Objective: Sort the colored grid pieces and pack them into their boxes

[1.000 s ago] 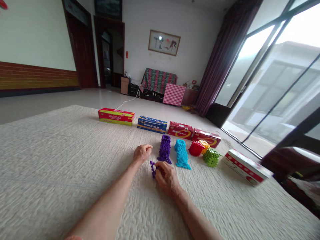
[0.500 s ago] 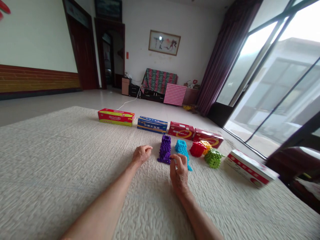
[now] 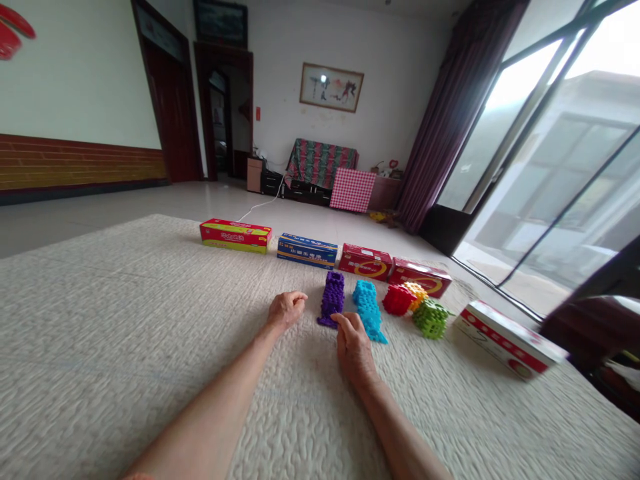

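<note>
At the left, a red-and-yellow box (image 3: 235, 239) is standing on the quilted cover (image 3: 125, 300). The left hand (image 3: 287, 310) is resting loosely curled, its palm side hidden, so whether it is holding anything cannot be told. A purple structure (image 3: 333, 293) is lying just beyond, between the hands. The right hand (image 3: 355, 343) is bringing thumb and fingers close together at its near end; whether that grip is holding a piece cannot be told. Farther right, a light-blue structure (image 3: 367, 308) and red (image 3: 398, 300), yellow (image 3: 416, 293) and green (image 3: 431, 320) blocks are sitting assembled. By judgement, five colours are standing largely built, with the purple one's near end still receiving attention; any further remainder is not showing. Against one second ago, the left hand is keeping its place, while the loose purple piece is no longer showing separately.
</note>
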The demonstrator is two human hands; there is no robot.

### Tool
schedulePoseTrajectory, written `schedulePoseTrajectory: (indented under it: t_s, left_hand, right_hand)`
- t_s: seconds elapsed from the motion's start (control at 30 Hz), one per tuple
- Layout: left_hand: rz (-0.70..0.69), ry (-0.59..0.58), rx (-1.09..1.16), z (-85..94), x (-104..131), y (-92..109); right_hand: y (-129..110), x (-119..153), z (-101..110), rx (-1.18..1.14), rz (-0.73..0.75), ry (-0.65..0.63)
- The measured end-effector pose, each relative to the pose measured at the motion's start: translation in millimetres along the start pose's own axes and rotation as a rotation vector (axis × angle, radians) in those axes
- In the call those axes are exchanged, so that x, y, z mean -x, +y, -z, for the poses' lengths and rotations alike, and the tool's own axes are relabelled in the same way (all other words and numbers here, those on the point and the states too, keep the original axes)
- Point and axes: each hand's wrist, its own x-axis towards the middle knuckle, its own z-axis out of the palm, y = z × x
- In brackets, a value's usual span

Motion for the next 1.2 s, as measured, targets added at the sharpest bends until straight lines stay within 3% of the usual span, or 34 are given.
schedulePoseTrajectory:
  t_s: [0.23,0.63,1.03,1.2]
  left_hand:
    - [0.002,-0.007,-0.002,0.6,1,2]
    - [-0.001,0.005,-0.039,0.6,2,5]
    - [0.040,0.059,0.169,3.6,1,3]
    - [0.113,0.141,0.288,1.5,-2,-2]
  right_hand:
    - [5,-1,-7,0.052,-0.066,-0.032]
    - [10,0,-13,0.040,-0.036,0.105]
    - [2,2,-11,0.001,0.106,0.036]
    - [-14,-4,-25,-0.059,0.236,-0.023]
